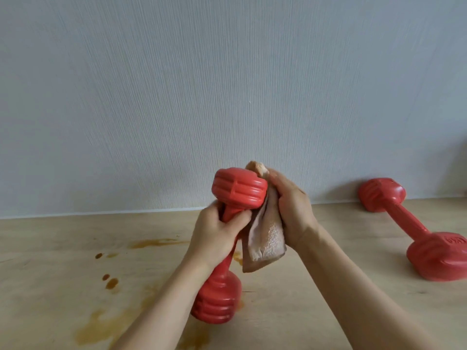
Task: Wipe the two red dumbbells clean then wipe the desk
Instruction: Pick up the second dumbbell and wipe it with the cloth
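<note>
Over the stained wooden surface [63, 248], the left hand [214, 233] is wrapped around the handle of a red dumbbell [237, 190], held upright-ish. The right hand [290, 205] clutches a beige cloth [265, 238] against its top head. Second dumbbell [414, 228] lies off right by the wall [227, 84].

Single head-worn wide-angle camera looking forward and down, facing pale wall [227, 84] across wooden desk [316, 299]. Sitting close above both forearms; hands filling centre. Desk edge bending near borders. No second view sharing scene.
</note>
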`<state>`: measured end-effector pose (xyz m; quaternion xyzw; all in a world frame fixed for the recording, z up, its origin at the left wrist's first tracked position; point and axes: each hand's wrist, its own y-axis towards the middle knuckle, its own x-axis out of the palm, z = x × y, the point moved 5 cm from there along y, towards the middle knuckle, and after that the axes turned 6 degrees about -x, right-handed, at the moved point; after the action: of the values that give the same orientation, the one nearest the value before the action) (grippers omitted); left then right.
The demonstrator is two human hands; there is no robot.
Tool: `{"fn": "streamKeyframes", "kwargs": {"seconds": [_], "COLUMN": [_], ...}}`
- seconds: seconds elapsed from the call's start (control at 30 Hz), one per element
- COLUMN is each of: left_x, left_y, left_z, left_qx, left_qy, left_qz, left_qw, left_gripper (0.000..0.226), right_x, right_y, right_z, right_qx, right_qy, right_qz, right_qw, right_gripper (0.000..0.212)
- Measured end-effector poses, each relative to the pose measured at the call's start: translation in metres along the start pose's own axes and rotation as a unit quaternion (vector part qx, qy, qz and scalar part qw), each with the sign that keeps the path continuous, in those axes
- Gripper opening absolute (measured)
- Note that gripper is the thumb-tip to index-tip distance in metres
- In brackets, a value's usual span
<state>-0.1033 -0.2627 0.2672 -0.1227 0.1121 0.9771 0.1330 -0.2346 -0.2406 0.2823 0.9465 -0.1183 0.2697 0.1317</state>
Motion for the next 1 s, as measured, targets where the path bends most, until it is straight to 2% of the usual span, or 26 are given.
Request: {"fn": "streamKeyframes", "kwargs": {"seconds": [0.1, 0.2, 0.23, 0.3, 0.37, 0.4, 0.43, 0.6, 0.7, 0.77, 0.87, 0.9, 1.0], "left_x": [-0.016, -0.020, -0.021, -0.018, -0.015, -0.012, -0.010, -0.003, -0.002, -0.002, -0.005, -0.005, -0.003], "left_y": [0.004, 0.008, 0.009, 0.008, 0.005, 0.005, 0.005, 0.005, 0.004, 0.005, 0.007, 0.006, 0.003], "left_z": [0.001, -0.002, -0.003, -0.002, 0.001, 0.002, 0.001, -0.004, -0.002, -0.003, -0.003, -0.002, 0.000], "left_qx": [0.015, 0.004, 0.002, 0.002, 0.014, 0.015, 0.008, -0.005, 0.004, 0.004, -0.003, -0.002, 0.002], "left_qy": [0.082, 0.121, 0.127, 0.142, 0.170, 0.177, 0.179, 0.161, 0.162, 0.164, 0.186, 0.185, 0.168], "left_qz": [0.098, 0.118, 0.120, 0.124, 0.131, 0.130, 0.124, 0.098, 0.093, 0.086, 0.090, 0.090, 0.071], "left_qw": [0.992, 0.986, 0.985, 0.982, 0.977, 0.975, 0.976, 0.982, 0.982, 0.983, 0.978, 0.979, 0.983], "left_gripper": [0.023, 0.016, 0.016, 0.019, 0.019, 0.018, 0.019, 0.022, 0.015, 0.014, 0.020, 0.021, 0.014], "right_x": [0.005, 0.021, 0.028, 0.043, 0.052, 0.053, 0.051, 0.037, 0.026, 0.028, 0.043, 0.043, 0.031], "right_y": [-0.007, -0.019, -0.023, -0.035, -0.040, -0.038, -0.035, -0.017, -0.012, -0.021, -0.037, -0.036, -0.022], "right_z": [-0.006, -0.010, -0.008, 0.000, 0.009, 0.010, 0.008, -0.008, -0.017, -0.020, -0.009, -0.008, -0.017], "right_qx": [-0.058, -0.179, -0.227, -0.319, -0.373, -0.386, -0.385, -0.292, -0.270, -0.305, -0.378, -0.371, -0.304], "right_qy": [-0.033, -0.187, -0.264, -0.420, -0.512, -0.529, -0.528, -0.466, -0.412, -0.418, -0.507, -0.512, -0.456], "right_qz": [-0.021, -0.069, -0.077, -0.093, -0.118, -0.122, -0.121, -0.086, -0.024, -0.024, -0.104, -0.106, -0.059], "right_qw": [0.998, 0.963, 0.934, 0.845, 0.765, 0.745, 0.747, 0.831, 0.870, 0.855, 0.768, 0.767, 0.834], "right_gripper": [0.025, 0.023, 0.024, 0.035, 0.040, 0.041, 0.039, 0.034, 0.031, 0.029, 0.035, 0.035, 0.030]}}
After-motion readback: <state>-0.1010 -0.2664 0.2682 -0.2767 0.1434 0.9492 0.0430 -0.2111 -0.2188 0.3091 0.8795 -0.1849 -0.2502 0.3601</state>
